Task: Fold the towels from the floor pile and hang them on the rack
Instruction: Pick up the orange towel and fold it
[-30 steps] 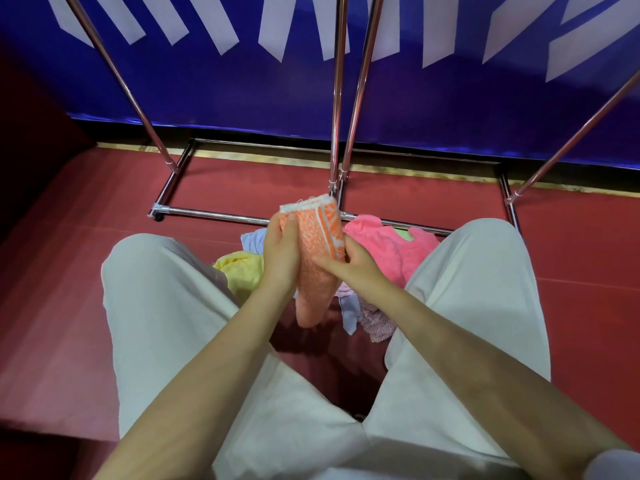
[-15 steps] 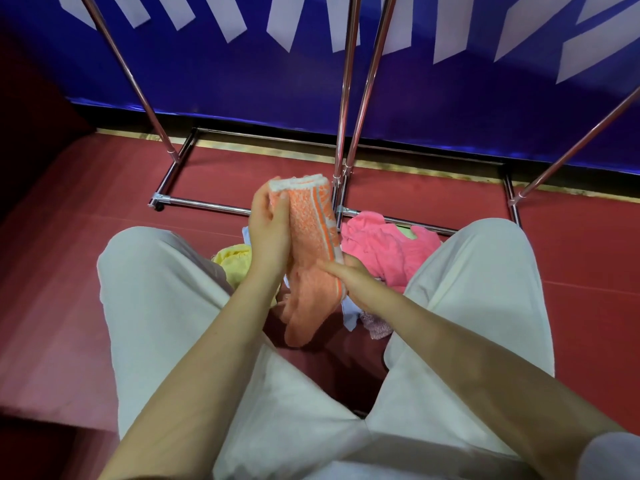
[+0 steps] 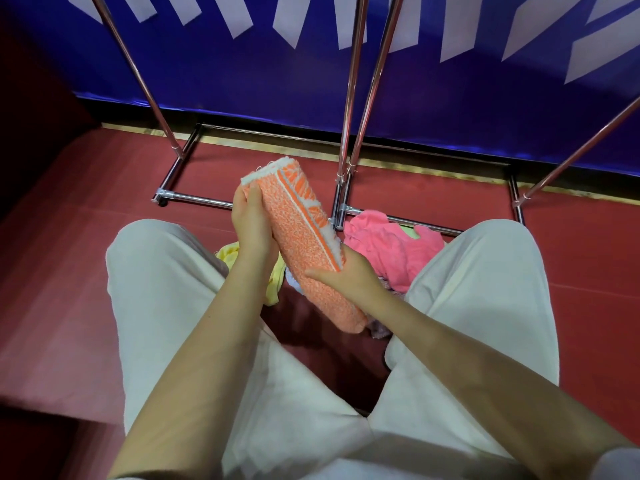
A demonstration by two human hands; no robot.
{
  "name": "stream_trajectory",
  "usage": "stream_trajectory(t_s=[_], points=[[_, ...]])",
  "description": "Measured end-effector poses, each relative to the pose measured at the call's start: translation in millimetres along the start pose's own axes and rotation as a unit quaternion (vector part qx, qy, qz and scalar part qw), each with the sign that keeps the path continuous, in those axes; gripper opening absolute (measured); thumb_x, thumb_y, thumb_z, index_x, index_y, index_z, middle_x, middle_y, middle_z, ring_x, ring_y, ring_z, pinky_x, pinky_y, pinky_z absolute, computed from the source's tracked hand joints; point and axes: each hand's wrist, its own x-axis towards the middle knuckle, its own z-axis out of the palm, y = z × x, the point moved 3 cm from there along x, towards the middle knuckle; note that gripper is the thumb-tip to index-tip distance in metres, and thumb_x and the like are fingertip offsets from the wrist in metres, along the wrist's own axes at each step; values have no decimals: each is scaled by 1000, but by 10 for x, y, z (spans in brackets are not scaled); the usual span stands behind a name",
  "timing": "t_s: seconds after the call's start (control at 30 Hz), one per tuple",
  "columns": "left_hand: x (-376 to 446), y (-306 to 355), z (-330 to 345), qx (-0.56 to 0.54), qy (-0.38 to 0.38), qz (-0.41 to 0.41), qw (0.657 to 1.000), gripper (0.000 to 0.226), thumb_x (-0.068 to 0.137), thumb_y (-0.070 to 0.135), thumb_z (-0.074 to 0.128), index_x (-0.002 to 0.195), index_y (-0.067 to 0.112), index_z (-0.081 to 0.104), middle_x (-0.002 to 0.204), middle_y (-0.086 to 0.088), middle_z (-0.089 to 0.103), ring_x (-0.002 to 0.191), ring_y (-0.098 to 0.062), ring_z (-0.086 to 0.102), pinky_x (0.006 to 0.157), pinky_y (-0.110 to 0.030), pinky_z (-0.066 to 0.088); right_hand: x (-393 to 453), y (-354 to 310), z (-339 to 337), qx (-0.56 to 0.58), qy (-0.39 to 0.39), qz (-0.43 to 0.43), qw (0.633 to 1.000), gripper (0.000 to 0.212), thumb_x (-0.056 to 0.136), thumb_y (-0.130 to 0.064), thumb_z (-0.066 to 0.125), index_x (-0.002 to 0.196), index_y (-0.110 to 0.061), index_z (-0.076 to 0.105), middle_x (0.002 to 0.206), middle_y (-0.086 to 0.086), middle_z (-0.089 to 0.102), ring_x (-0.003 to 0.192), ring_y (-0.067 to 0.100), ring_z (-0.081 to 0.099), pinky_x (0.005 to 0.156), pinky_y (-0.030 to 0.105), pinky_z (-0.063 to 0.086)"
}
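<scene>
I hold a folded orange-and-white towel (image 3: 300, 237) slanted in front of me, above the floor pile. My left hand (image 3: 251, 223) grips its upper left edge near the white fringe. My right hand (image 3: 344, 275) holds its lower right side, thumb across the front. Beneath lies the pile: a pink towel (image 3: 388, 244), a yellow one (image 3: 235, 254), and pale blue and lilac pieces mostly hidden by the orange towel. The chrome rack (image 3: 349, 109) rises just beyond the pile; only its poles and base bars show.
My knees in white trousers (image 3: 162, 292) flank the pile on both sides. The rack's base bars (image 3: 194, 197) lie on the red floor. A blue banner wall (image 3: 450, 98) stands close behind the rack.
The orange towel has risen and tilted, its top swinging up and left with my left hand. My right hand slid down to its lower right side.
</scene>
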Motion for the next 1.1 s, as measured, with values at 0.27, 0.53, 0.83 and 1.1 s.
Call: stream_trajectory(t_s=[0.27,0.53,0.83,1.1], points=[[45,32,-13,-60,-23,-33,997,25,103,24,42,117,11,58,87,2,64,79,-11,62,71,-28,52,-58,-111,-34,52,8,-14,999,14,90,-40,61,94,-26,64,82,-6,66,75,9,62,76,34,50],[52,-23,2,-59,-36,-42,997,26,102,24,42,120,11,56,90,1,64,83,-13,62,72,-30,51,-19,-79,-118,-131,117,-36,984,49,76,-63,62,104,-23,66,91,-5,71,85,13,66,79,39,54],[93,13,70,-97,-53,-62,992,29,101,26,43,118,11,61,105,-7,64,101,-22,59,97,-44,46,-31,-235,-219,-31,57,-28,998,41,89,-52,54,99,-13,65,72,-3,64,66,12,58,68,31,47],[336,771,575,-143,-85,-38,985,47,97,25,51,135,-3,49,127,-24,57,116,-34,57,105,-59,39,367,-927,-538,104,83,-65,989,20,89,-12,64,106,-1,64,97,13,67,86,15,58,78,29,47]])
